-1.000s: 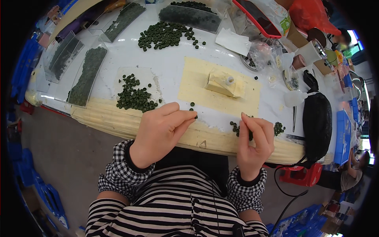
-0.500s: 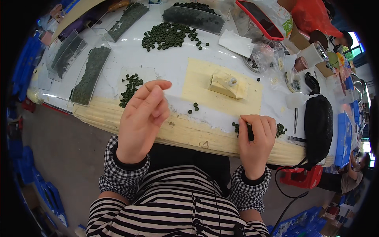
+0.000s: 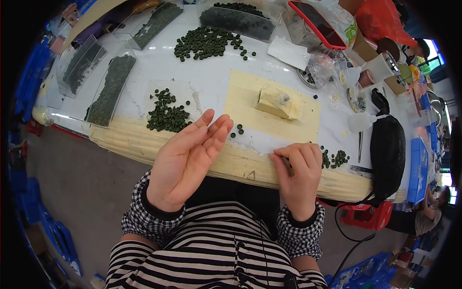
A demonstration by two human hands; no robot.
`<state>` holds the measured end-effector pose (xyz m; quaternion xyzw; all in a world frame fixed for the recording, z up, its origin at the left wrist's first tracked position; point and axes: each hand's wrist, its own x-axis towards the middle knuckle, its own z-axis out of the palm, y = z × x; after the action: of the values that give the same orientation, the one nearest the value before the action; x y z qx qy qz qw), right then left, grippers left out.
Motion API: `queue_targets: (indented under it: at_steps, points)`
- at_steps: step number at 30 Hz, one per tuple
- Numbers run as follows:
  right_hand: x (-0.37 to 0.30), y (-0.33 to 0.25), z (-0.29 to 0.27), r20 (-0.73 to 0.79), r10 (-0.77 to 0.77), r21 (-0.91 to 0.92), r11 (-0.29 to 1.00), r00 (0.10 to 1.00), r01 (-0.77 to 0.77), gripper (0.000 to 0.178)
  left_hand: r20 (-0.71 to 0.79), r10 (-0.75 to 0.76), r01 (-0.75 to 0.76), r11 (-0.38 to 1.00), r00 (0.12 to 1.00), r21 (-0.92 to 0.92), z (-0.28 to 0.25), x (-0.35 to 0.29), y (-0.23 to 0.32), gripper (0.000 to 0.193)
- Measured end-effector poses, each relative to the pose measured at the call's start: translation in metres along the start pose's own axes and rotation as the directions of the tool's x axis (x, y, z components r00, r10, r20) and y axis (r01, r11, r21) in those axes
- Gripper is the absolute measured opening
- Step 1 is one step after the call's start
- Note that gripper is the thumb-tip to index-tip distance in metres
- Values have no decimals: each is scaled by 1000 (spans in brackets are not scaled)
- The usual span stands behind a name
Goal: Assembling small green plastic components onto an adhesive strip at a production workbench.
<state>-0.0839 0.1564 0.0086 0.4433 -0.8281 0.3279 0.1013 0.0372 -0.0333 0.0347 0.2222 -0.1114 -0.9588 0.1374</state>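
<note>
My left hand is held up over the table's front edge, palm turned inward, its fingers stretched out and nothing visible in them. Behind it lies a pile of small dark green round pieces. My right hand is in front of the table edge, thumb and index finger pinched together; whatever is between them, if anything, is too small to make out. Just to its right is a smaller group of the same green pieces. A few loose green pieces sit between the hands.
A yellow block with a white tip stands on a yellow sheet. Farther back is a big heap of green pieces, with clear trays of them at left. A red-edged phone and a black pouch are at right.
My left hand has moved right and down, and its curled fingers have straightened. My right hand has shifted left, away from the small group of green pieces, still pinched.
</note>
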Motion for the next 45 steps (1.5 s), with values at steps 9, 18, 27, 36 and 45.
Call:
queue_targets:
  at_steps: [9, 18, 27, 36, 45]
  points:
    - [-3, 4, -10, -31, 13, 23, 1000, 999, -12, 21, 161, 33, -59, 985, 986, 163, -1, -4, 0, 40]
    - [-1, -1, -7, 8, -104, -23, 994, 995, 104, 19, 181, -4, -46, 962, 984, 270, 0, -4, -4, 37]
    - [-3, 2, -7, -59, -34, 39, 999, 998, 36, 16, 379, -133, 31, 964, 916, 264, -25, 4, -14, 28]
    - [0, -12, -13, -169, 105, 379, 925, 980, -34, 16, 243, -159, 87, 955, 957, 284, -20, 3, -30, 31]
    - [4, -30, -6, -140, 97, 588, 809, 985, 4, 16, 264, -191, 88, 929, 945, 359, -15, 1, -34, 29]
